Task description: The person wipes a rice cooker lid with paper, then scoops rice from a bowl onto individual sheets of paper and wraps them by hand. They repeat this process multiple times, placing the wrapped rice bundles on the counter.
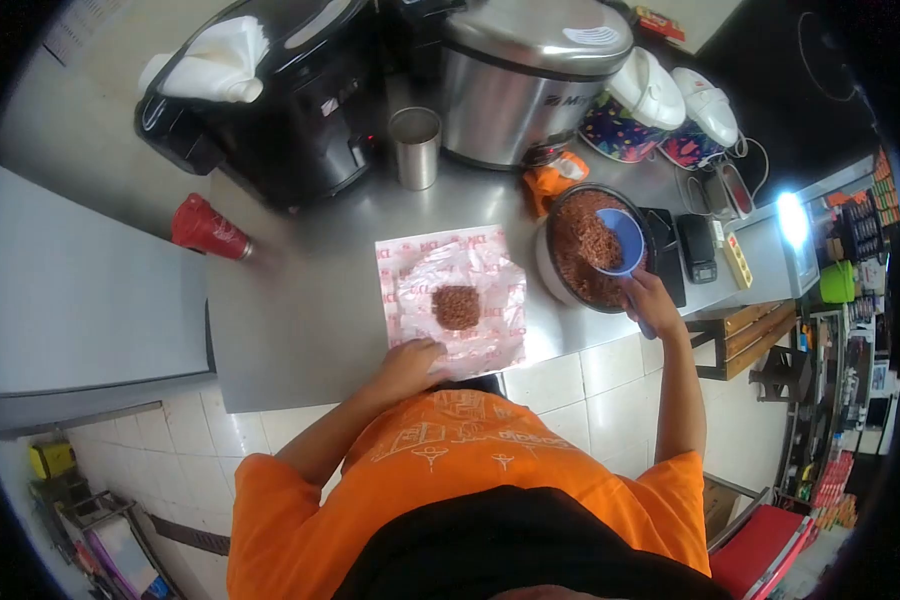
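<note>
My right hand (653,300) is closed around the handle of a blue scoop (627,240). The scoop is tilted in a round pot (548,262) of reddish-brown cooked rice (578,218), with rice in and against its bowl. My left hand (410,368) lies on the near left edge of a printed wrapping paper (395,262), fingers resting on it and thumb hidden. A clear plastic sheet (490,270) covers part of the paper. On it sits a small square mound of the same brown rice (456,307).
Behind stand a black cooker (270,120), a steel cooker (510,100) and a metal cup (416,150). A red cup (210,230) is at left on the steel counter (290,330). To the right are an orange packet (558,178), a black scale (697,248) and a power strip (738,260).
</note>
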A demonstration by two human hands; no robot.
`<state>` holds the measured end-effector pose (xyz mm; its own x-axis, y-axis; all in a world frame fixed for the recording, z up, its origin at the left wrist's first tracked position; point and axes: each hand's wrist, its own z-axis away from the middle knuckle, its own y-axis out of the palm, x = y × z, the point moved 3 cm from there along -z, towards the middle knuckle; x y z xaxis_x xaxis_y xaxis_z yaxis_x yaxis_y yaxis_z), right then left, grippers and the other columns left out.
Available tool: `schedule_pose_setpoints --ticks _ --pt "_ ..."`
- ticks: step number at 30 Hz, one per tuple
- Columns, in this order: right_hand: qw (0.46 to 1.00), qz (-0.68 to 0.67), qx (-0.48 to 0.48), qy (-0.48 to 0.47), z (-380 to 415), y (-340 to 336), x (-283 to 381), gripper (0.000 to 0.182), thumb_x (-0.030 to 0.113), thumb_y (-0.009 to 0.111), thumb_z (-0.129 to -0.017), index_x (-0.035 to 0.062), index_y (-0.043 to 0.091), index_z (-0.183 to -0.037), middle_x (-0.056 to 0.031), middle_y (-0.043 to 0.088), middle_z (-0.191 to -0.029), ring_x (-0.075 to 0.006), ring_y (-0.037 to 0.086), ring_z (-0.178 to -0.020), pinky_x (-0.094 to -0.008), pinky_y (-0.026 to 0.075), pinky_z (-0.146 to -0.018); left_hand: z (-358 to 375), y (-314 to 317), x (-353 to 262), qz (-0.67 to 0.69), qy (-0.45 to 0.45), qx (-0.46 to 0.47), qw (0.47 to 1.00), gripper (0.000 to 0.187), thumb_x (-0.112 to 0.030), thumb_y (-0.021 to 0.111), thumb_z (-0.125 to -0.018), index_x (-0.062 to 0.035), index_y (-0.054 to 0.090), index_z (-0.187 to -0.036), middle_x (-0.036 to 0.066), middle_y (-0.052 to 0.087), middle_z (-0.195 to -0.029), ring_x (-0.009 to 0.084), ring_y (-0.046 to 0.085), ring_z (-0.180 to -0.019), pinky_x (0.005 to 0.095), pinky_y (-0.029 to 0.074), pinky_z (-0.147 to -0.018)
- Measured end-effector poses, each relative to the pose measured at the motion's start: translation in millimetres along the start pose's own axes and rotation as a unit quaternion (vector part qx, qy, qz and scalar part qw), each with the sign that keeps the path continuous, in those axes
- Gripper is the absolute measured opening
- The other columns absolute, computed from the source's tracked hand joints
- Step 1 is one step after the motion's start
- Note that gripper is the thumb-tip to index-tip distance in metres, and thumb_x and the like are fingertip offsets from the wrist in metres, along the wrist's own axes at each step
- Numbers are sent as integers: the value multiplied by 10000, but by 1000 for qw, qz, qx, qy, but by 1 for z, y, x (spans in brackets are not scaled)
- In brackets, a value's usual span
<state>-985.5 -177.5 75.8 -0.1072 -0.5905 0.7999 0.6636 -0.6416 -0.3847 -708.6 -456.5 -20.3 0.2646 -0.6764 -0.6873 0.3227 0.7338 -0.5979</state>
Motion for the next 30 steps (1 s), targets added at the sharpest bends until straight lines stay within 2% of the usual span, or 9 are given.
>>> schedule_pose_setpoints --ticks 2,8,12,14,17,21,22,27,30 --pt "999 -10 36 -5 5 19 -3 146 136 465 -898 21 556 -900 -41 533 -622 -82 453 -452 -221 360 -402 20 17 20 -79 133 -101 983 525 -335 646 -803 -44 509 -1218 170 495 -1265 328 467 -1176 408 367 -994" --pt "985 -56 156 50 13 123 -5 362 182 487 -898 59 527 -1236 -15 541 -665 -75 469 -517 -218 390 -458 19 29 39 -263 161 -185 933 402 -198 571 -797 -56 538 -1172 158 457 -1335 270 412 -1265 454 288 -1058" --pt "998 -2 61 -14 -15 164 -40 380 188 480 -915 50 503 -1268 -45 571 -657 -127 509 -509 -272 413 -474 12 36 47 -262 194 -165 931 363 -158 520 -814 -57 549 -1161 161 497 -1293 261 419 -1260 440 296 -1058" --pt "909 240 -126 -315 -20 173 -44 401 151 529 -886 92 502 -1282 -97 572 -665 -244 517 -492 -331 422 -474 12 34 43 -231 197 -170 938 352 -153 524 -811 -51 558 -1146 158 535 -1245 266 440 -1241 427 307 -1053" --pt "839 330 -134 -411 11 188 -3 490 90 591 -813 134 505 -1293 -125 558 -699 -321 541 -537 -402 445 -517 11 35 43 -233 203 -177 934 350 -152 526 -812 -39 557 -1142 158 547 -1223 273 455 -1225 422 321 -1045" --pt "850 379 -59 -361 17 216 -22 612 81 602 -768 183 430 -1347 -80 504 -674 -285 569 -567 -416 492 -525 11 34 44 -215 222 -186 933 320 -152 524 -818 -23 561 -1109 150 556 -1207 278 485 -1191 413 372 -1004" --pt "844 392 -58 -362 13 221 -32 675 82 586 -780 211 341 -1395 -97 516 -684 -290 577 -559 -399 505 -520 12 32 44 -190 206 -176 944 290 -150 521 -821 -16 564 -1074 150 571 -1173 283 512 -1156 405 404 -967" --pt "893 368 -41 -255 -10 228 -56 681 86 586 -809 201 294 -1413 -158 586 -759 -352 598 -633 -427 498 -561 11 24 43 -139 199 -165 956 268 -202 502 -834 -19 567 -1018 167 605 -1061 314 579 -1036 409 471 -854" --pt "909 343 -35 -235 -15 231 -60 703 84 581 -810 213 263 -1423 -177 606 -801 -375 603 -671 -448 497 -591 7 17 37 -146 157 -117 970 152 -103 479 -821 -4 567 -896 174 625 -970 314 606 -971 398 490 -814"
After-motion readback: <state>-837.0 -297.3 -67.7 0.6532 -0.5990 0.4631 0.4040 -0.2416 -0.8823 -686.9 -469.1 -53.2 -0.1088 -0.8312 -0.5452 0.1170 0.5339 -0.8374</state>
